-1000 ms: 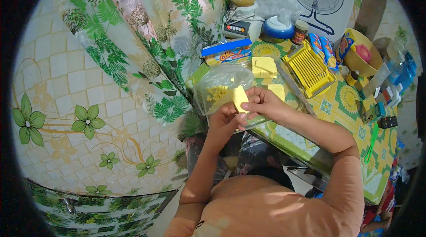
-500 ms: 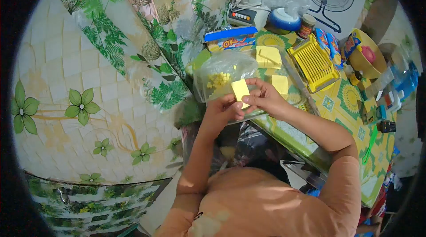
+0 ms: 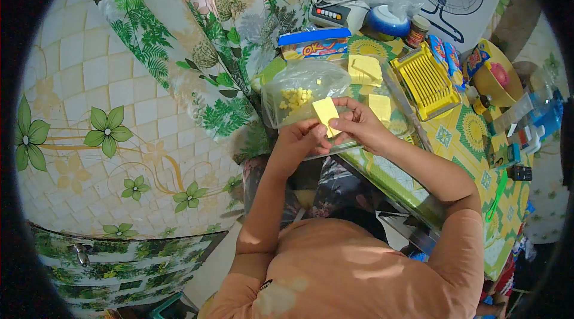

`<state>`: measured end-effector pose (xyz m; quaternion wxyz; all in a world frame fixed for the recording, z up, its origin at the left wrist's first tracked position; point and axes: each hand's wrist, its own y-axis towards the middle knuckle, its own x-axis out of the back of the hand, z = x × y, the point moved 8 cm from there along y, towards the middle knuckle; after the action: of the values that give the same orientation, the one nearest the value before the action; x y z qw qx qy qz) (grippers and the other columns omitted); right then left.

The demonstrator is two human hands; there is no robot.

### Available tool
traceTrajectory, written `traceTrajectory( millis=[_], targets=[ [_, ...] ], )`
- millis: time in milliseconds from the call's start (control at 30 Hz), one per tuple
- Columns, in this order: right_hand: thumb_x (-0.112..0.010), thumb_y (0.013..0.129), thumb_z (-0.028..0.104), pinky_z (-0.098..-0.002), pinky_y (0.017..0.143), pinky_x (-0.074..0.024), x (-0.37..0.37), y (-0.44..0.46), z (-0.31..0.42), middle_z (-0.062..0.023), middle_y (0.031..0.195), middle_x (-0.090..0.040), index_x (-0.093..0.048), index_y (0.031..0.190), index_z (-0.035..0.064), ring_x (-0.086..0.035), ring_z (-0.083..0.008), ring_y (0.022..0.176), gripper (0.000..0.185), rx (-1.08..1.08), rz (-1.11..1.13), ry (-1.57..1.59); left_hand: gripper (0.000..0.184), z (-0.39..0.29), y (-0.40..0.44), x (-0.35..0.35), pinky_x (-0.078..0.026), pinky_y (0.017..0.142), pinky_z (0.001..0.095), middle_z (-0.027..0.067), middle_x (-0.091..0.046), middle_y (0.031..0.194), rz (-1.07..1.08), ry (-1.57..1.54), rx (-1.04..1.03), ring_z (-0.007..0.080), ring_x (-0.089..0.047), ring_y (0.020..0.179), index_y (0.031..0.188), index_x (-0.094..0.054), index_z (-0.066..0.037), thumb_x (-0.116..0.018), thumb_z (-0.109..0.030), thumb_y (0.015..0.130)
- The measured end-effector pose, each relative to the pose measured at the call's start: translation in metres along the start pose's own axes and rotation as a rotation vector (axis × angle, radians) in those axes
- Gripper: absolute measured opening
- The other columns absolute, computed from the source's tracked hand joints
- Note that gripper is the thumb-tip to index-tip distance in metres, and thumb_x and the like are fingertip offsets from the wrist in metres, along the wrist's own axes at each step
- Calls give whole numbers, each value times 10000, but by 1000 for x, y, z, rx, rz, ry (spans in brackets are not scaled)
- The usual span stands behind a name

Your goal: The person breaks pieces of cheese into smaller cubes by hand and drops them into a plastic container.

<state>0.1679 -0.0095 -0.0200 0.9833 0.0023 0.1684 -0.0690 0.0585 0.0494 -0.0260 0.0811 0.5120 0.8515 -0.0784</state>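
Note:
Between my two hands is a flat, pale yellow rectangular piece (image 3: 324, 112), tilted, its material unclear. My left hand (image 3: 300, 144) has its fingers curled at the lower left of the piece. My right hand (image 3: 362, 126) pinches its right edge between thumb and fingers. Just behind the left hand, a clear plastic bag (image 3: 329, 74) holds several small yellow bits (image 3: 296, 98). Beyond the right hand lie a stack of yellow squares (image 3: 364, 71) and another yellow stack (image 3: 379, 108), apparently on a clear tray.
A yellow slotted rack (image 3: 426, 83) stands to the right of the stacks. Behind are a blue-edged box (image 3: 314, 44), a blender (image 3: 335, 13), a blue-and-white bowl (image 3: 387, 22) and a jar (image 3: 417, 31). A yellow tub (image 3: 497, 77) sits farther right. A patterned curtain (image 3: 224, 50) borders the left.
The yellow piece has tilted slightly between my fingers, and both hands stay on it. The whole view has shifted a little.

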Motion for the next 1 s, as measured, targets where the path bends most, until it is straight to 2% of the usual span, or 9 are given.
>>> traceTrajectory(
  millis=[200, 300, 400, 733, 1000],
  targets=[
    [-660, 842, 161, -233, 619, -516, 2, 1, -3, -65, 869, -654, -402, 1255, 17, -613, -105, 736, 508, 20, 4, -58, 313, -12, -1, 3, -529, 607, 212, 60, -601, 846, -159, -39, -16, 97, -601, 687, 1028, -562, 34, -596, -244, 888],
    [-657, 845, 171, -231, 616, -515, 0, 1, -2, -63, 867, -654, -407, 1252, 20, -609, -100, 732, 501, 20, 14, -75, 249, -5, 4, 9, -561, 597, 255, 66, -609, 820, -143, -5, -87, 127, -612, 682, 1020, -550, 12, -588, -194, 885],
    [-642, 858, 184, -231, 614, -517, 1, 1, -5, -64, 874, -654, -412, 1249, 23, -609, -98, 736, 481, -14, 5, -66, 229, -7, 5, 9, -563, 597, 257, 58, -607, 833, -133, -21, -113, 132, -617, 718, 1022, -561, 16, -608, -143, 865],
    [-604, 883, 210, -226, 592, -523, -1, 1, -5, -83, 918, -661, -433, 1237, 16, -632, -116, 752, 439, -30, 23, -28, 258, -12, 1, 6, -568, 624, 276, 81, -630, 900, -114, -125, -93, 143, -627, 744, 1059, -585, 41, -598, -128, 865],
    [-610, 880, 213, -230, 593, -519, -1, 0, -2, -60, 860, -660, -443, 1226, 22, -623, -105, 728, 429, -6, -5, -65, 278, -6, 3, 8, -574, 652, 291, 93, -641, 910, -98, -212, -61, 153, -639, 748, 1072, -580, 54, -551, -139, 874]
  ],
)
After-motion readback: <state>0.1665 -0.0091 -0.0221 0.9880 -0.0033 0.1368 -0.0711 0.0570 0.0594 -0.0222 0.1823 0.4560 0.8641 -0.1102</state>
